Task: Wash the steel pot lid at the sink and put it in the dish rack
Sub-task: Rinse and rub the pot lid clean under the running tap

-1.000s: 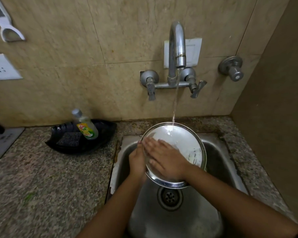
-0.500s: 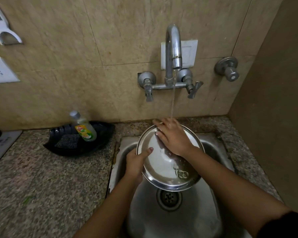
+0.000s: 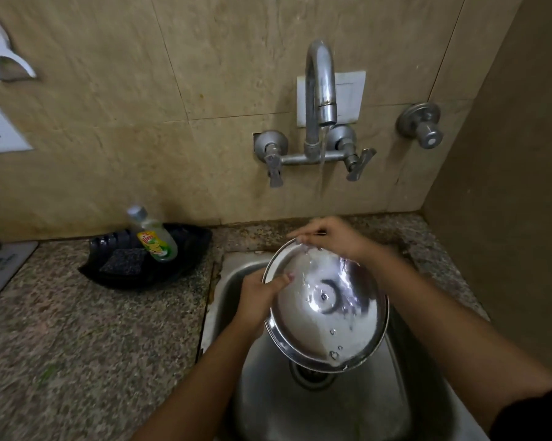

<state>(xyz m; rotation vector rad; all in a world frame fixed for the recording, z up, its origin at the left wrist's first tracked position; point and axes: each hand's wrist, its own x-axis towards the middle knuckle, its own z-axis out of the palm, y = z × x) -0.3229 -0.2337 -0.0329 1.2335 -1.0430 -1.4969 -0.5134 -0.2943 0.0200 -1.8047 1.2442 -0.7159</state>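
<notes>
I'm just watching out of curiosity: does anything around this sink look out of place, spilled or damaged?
Only small things. The dish soap bottle leans tilted in the black tray rather than standing upright, beside a scrub pad. The counter edge along the sink looks stained and worn. Nothing appears spilled.

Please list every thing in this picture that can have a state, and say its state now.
tap: open, water running
steel pot lid: wet, tilted, held over the sink
left hand: gripping the lid's left rim
right hand: on the lid's far rim
dish soap bottle: capped, leaning in the black tray
drain: unplugged
</notes>
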